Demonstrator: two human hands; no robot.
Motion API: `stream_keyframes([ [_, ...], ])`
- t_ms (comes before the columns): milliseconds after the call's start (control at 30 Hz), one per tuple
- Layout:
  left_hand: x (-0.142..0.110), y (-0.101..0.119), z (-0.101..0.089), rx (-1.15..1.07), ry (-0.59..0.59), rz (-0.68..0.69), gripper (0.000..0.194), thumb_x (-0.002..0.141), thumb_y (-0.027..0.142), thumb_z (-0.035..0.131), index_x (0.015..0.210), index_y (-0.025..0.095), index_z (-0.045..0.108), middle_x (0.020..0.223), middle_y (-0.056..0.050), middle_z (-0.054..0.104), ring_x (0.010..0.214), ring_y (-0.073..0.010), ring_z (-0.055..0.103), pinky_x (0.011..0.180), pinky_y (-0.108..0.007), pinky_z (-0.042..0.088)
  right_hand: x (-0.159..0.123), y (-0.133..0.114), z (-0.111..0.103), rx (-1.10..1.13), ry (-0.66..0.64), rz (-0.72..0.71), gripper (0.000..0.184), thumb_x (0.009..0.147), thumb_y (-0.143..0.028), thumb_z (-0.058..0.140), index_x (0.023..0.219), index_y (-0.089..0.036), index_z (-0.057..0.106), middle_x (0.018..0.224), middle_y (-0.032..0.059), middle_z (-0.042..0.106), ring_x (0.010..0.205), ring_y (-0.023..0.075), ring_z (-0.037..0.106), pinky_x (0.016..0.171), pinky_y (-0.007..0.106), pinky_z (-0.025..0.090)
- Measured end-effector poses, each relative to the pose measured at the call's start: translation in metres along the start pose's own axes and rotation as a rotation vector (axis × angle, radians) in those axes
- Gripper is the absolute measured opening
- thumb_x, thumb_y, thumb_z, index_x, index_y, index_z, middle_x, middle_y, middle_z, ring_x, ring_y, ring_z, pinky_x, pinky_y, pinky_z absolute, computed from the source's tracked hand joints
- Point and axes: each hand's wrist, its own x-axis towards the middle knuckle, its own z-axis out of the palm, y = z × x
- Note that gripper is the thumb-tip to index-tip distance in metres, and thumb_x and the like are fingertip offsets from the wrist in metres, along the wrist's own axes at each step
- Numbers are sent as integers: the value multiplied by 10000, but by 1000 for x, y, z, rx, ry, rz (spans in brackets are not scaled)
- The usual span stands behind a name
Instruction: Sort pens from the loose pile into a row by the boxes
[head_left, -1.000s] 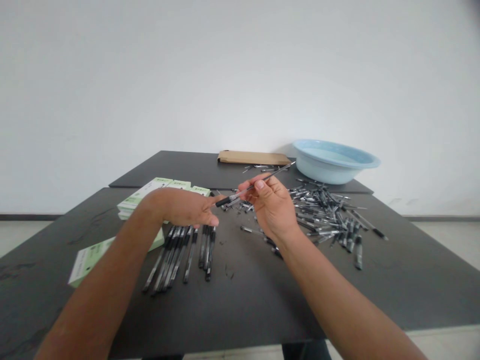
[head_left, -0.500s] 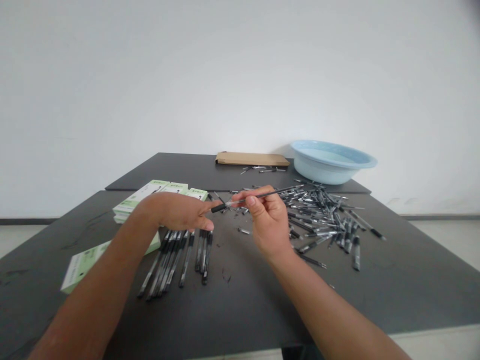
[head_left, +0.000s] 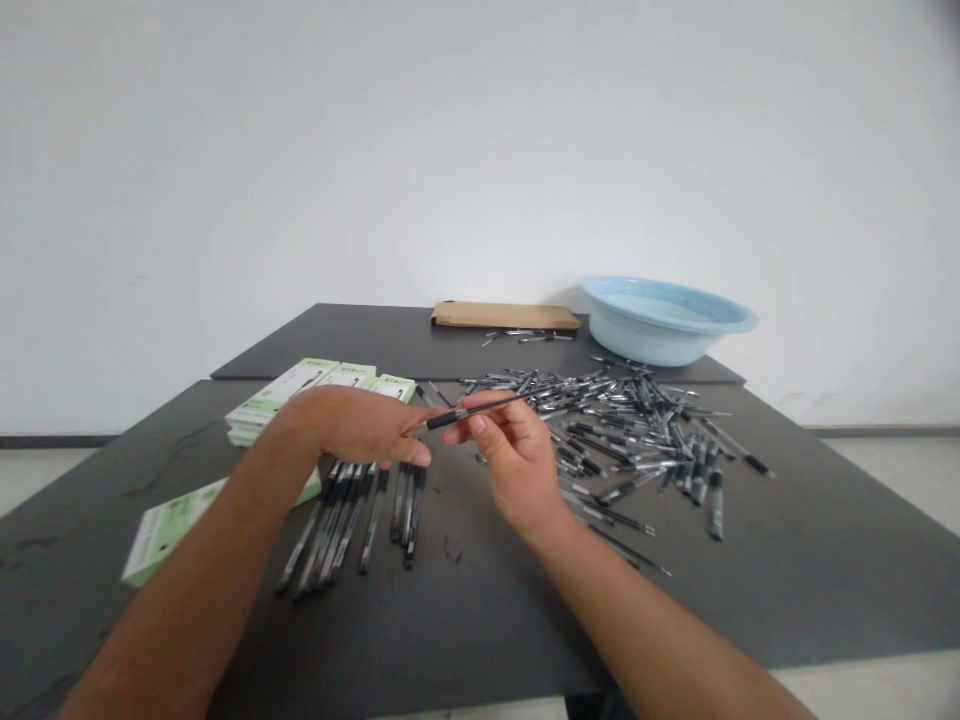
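In front of me, a black-gripped gel pen point(head_left: 442, 419) is held nearly level between both hands, its long dark shaft point(head_left: 501, 402) running to the right. My right hand point(head_left: 517, 455) pinches it around the middle with thumb and fingers. At its left end, my left hand point(head_left: 367, 425) has its thumb and fingers closed on the pen tip; the hidden part of this grip cannot be seen. Below the left hand, several clear-and-black pens point(head_left: 330, 535) lie side by side, with a smaller row of pens point(head_left: 409, 510) beside them.
Green-and-white boxes point(head_left: 281, 392) are stacked at the left, and another green box point(head_left: 169, 525) lies nearer, under my forearm. A large heap of pens and pen parts point(head_left: 622, 425) spreads to the right. Behind stand a blue basin point(head_left: 645, 340) and flat brown cardboard point(head_left: 506, 315).
My right hand has shifted left and slightly down, nearer the left hand. The pen has moved with it, and more of its black grip shows. The left hand has barely moved.
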Motion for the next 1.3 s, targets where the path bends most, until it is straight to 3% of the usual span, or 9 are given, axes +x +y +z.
stream_keyframes([
  [333,3,-3,1,-3,8,-7,321,897,418,433,986,172,618,760,-55,707,676,-199,643,577,-257,455,1,2,-5,39,-67,39,274,838,-320,649,1089,-235,582,857,14,676,692,140,661,677,292,532],
  [500,3,-4,2,-41,17,-36,360,876,467,448,1004,186,633,761,-49,710,671,-201,642,570,-261,460,5,2,-13,89,-57,9,318,836,-338,646,1120,-243,540,963,41,675,746,160,665,711,325,531],
  [733,2,-3,1,-77,7,-62,371,861,499,459,933,195,660,781,-47,712,681,-198,641,594,-267,468,9,-2,-18,87,109,-111,273,912,-424,509,1104,-237,556,869,42,679,681,164,651,678,336,518],
  [867,3,-2,1,-89,-15,-41,360,859,479,458,888,182,660,764,-52,708,685,-199,639,591,-268,466,11,-4,-17,19,198,-166,207,922,-394,505,962,-244,642,764,16,657,629,154,635,632,306,496],
  [1100,4,3,0,-94,-64,-43,291,883,410,436,892,168,598,829,-69,715,760,-203,661,659,-263,482,3,4,-5,-136,37,-72,200,889,-351,576,963,-247,729,726,14,661,650,151,620,644,294,482],
  [1300,3,1,2,-65,-62,-56,342,886,416,428,995,144,606,846,-87,721,768,-217,669,663,-269,482,0,12,0,-98,22,23,225,879,-382,587,982,-241,728,702,9,664,595,134,588,585,271,479],
])
